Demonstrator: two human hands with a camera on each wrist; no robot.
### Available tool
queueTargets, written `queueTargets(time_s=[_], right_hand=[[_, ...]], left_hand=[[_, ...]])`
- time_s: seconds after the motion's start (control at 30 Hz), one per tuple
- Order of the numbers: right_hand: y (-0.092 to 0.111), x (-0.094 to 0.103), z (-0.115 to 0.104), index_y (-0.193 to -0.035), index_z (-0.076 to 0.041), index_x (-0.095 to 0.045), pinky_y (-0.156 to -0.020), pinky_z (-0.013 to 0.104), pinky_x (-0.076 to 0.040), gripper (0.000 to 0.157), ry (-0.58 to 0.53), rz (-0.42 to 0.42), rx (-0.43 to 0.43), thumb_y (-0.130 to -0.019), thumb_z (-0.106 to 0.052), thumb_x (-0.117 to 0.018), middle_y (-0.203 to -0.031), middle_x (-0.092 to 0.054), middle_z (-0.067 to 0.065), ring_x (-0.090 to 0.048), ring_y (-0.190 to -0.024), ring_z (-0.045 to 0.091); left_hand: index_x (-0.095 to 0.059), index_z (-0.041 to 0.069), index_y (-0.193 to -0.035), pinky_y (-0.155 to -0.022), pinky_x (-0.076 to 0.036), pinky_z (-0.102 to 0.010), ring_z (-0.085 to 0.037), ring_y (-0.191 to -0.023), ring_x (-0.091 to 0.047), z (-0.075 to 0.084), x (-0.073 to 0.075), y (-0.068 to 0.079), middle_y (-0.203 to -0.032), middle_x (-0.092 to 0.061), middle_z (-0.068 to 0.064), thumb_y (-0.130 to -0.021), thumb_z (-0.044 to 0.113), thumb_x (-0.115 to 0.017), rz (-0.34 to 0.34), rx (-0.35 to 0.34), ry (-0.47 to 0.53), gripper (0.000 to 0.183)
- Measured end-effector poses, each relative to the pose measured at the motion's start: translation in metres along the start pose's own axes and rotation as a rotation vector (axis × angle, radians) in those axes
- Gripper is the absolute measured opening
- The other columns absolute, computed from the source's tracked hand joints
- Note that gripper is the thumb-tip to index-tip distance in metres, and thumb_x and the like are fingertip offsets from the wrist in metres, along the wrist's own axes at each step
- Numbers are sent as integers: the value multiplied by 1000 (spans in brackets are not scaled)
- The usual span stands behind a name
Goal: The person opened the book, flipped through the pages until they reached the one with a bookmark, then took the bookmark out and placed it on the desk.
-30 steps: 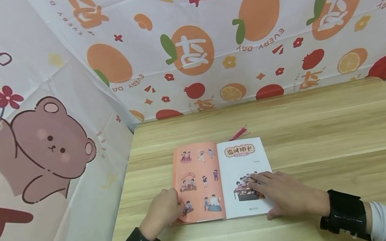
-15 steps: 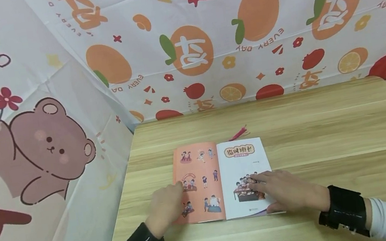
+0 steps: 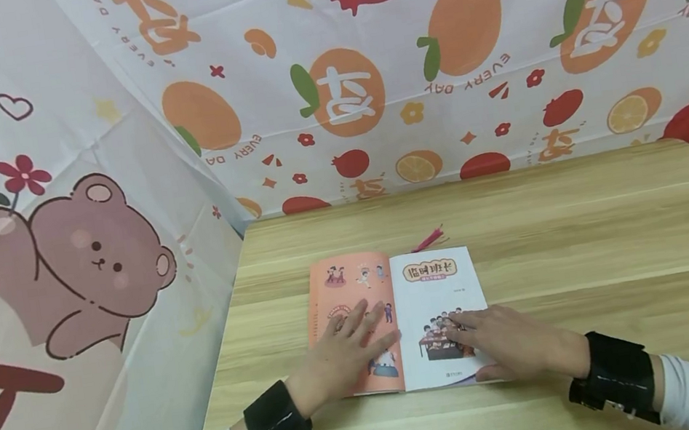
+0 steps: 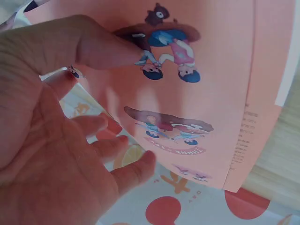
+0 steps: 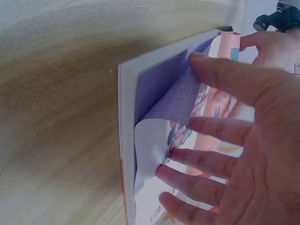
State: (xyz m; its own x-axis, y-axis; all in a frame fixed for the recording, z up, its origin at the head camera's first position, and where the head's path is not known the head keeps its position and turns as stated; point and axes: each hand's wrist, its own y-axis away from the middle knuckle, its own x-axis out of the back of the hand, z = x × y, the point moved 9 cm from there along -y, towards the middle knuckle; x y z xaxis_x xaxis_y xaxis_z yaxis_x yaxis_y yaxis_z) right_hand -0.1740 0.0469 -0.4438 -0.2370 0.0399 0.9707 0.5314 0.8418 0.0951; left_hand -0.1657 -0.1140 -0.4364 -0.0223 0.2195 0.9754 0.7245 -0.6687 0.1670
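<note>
An open book (image 3: 438,297) lies on the table, an orange illustrated page (image 3: 321,281) at left and a white title page at right. My left hand (image 3: 341,359) rests over the orange page with its fingers spread. In the left wrist view, the thumb (image 4: 103,49) lies across that page's pictures. My right hand (image 3: 514,342) is at the white page's lower right. Seen from the right wrist, it pinches the page's curled corner, thumb (image 5: 220,72) against the purple gridded underside (image 5: 173,101) and fingers on the printed side. Another purple page shows beneath.
The book is on a light wood-grain table (image 3: 585,232). A pink tassel (image 3: 430,238) sticks out beyond the book's far edge. Fruit-patterned cloth (image 3: 406,89) hangs behind the table, and a bear-printed cloth (image 3: 93,243) covers the left side. Black bands (image 3: 277,423) circle both wrists.
My left hand has moved from the orange page's left edge inward onto the page, its fingers spreading. The white page's lower right corner has lifted slightly at my right thumb.
</note>
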Motion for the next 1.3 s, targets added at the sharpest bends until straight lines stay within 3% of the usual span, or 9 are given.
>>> queueTargets(time_s=[0.17,0.33,0.47,0.6,0.8,0.93,1.1,1.17,1.3], right_hand=[[1,4,-3,-129,-10,-49,-92,54,-42,55,-13,-19,26,-78,-27,-62,-137,-43,18,-39,-121,32],[1,8,-2,-125,-10,-53,-93,52,-42,50,-36,-24,26,-76,-19,-60,-135,-45,18,-41,-118,31],[0,12,-1,-120,-12,-57,-90,50,-45,47,-54,-12,21,-73,-13,-59,-132,-49,17,-47,-113,30],[0,14,2,-118,-12,-59,-88,51,-46,45,-66,-8,17,-73,-10,-58,-130,-52,15,-49,-111,28],[-4,31,4,-94,-15,-67,-78,42,-52,24,-89,128,79,-74,-5,-57,-100,-68,2,-58,-90,13],[-7,55,2,-96,-16,-66,-85,42,-48,21,-49,279,75,-77,-11,-59,-98,-68,-2,-56,-92,10],[-11,80,-9,-116,-12,-57,-104,57,-25,41,93,446,28,-80,-30,-63,-132,-50,11,-36,-123,25],[-12,85,-14,-127,-9,-48,-105,60,-18,56,129,492,6,-80,-37,-61,-141,-38,15,-24,-129,27],[-11,90,-18,-139,-3,-28,-106,58,-19,80,154,557,-39,-80,-49,-57,-147,-24,19,-13,-133,29]], left_hand=[[-35,29,-139,-104,-25,-57,-31,-133,-8,-1,-1,-1,-150,-22,-8,-84,10,-55,-71,31,130,61],[-44,25,-134,-104,-27,-56,-31,-133,-13,0,2,-6,-148,-28,-10,-85,10,-51,-32,39,197,52],[-45,25,-132,-102,-29,-57,-31,-133,-12,4,0,-10,-149,-25,-10,-83,10,-53,34,-14,196,52],[-41,25,-135,-103,-25,-60,-30,-134,-5,9,-7,-10,-151,-19,-5,-74,12,-59,13,-75,207,65],[-44,18,-132,-99,-27,-63,-30,-133,-9,12,-6,-10,-148,-28,-7,-81,29,-53,-4,-77,257,53],[-54,12,-120,-97,-31,-63,-34,-131,-17,18,1,-13,-143,-37,-14,-89,51,-39,33,-57,322,52],[-62,12,-103,-97,-32,-61,-36,-127,-25,21,6,-18,-138,-43,-16,-81,72,-28,42,38,413,72],[-64,12,-94,-96,-33,-61,-36,-126,-29,23,9,-18,-136,-45,-17,-81,70,-33,61,64,422,67],[-62,6,-106,-95,-36,-59,-31,-122,-36,27,21,-17,-132,-48,-17,-83,57,-46,124,94,447,58]])
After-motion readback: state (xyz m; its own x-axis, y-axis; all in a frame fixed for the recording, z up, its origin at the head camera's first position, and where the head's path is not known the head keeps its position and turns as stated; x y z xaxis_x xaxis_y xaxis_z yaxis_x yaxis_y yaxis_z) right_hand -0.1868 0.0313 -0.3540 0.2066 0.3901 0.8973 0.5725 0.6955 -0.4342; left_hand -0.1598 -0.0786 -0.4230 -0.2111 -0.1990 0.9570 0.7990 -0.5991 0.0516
